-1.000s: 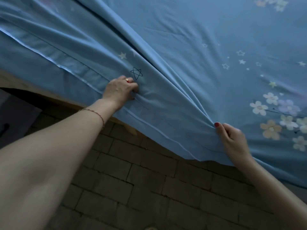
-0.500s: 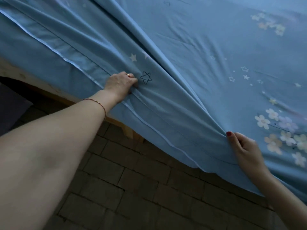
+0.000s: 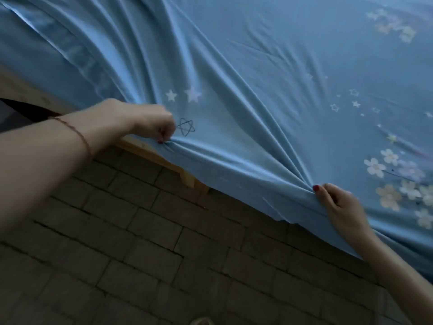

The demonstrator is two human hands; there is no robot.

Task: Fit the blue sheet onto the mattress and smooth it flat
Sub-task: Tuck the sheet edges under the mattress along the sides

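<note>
A brick floor (image 3: 140,254) lies below the blue sheet (image 3: 257,78), which drapes over a wooden frame (image 3: 150,148). The left hand (image 3: 140,123) pinches the sheet's hanging edge beside an outlined star (image 3: 185,127); the right hand (image 3: 339,205) grips a bunched fold farther along that edge.

1. I see a brick-patterned floor (image 3: 164,266) filling the lower half, from 9 o'clock round to 5 o'clock.
2. I see a wooden bed frame (image 3: 185,175) running diagonally from 9 o'clock toward the centre.
3. The light looks dim to me.
</note>
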